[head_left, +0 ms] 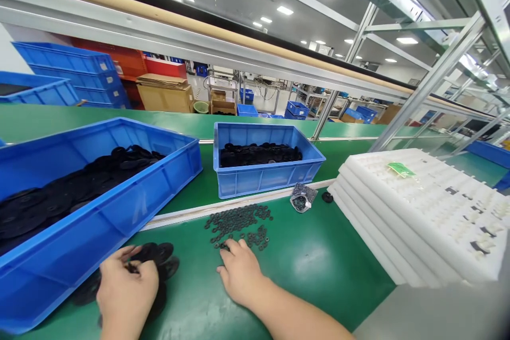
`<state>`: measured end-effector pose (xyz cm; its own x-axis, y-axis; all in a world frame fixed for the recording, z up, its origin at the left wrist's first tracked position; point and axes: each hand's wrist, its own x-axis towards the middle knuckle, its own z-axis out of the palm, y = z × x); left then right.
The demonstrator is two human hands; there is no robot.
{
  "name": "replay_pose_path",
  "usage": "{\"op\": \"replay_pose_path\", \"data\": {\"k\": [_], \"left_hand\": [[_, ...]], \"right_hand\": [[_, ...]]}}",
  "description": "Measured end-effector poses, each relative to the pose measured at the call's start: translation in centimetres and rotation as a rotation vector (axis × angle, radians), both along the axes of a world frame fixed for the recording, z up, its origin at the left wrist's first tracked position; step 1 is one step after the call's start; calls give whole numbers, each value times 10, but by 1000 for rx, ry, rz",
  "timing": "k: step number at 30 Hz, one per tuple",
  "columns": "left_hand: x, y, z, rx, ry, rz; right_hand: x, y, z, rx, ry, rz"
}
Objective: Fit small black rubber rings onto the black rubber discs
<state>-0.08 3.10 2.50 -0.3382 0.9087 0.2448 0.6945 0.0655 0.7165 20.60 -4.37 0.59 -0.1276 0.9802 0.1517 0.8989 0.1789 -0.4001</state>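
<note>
My left hand (pixel 128 287) is curled over a loose pile of flat black discs (pixel 165 252) beside the large blue bin. Something dark shows between its thumb and fingers, too covered to make out. My right hand (pixel 244 272) reaches to the near edge of a spread of small dark rings (pixel 235 220) on the green work surface (pixel 303 271). Its fingertips touch the rings there, and the thumb stands apart from the index finger. Many more black discs (pixel 79 186) fill the large blue bin (pixel 159 186) at the left.
A smaller blue bin (pixel 266 178) of black parts stands behind the rings. An open clear bag (pixel 302 199) and one black round piece (pixel 327 197) lie right of it. Stacked white foam trays (pixel 370 212) hold small pale parts and a green packet (pixel 400 170). A metal frame post (pixel 430 82) rises behind.
</note>
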Motion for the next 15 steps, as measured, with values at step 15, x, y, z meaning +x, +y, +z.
{"op": "replay_pose_path", "data": {"k": [15], "left_hand": [[11, -4, -24, -211, 458, -351]], "right_hand": [[9, 7, -16, -6, -15, -175]]}}
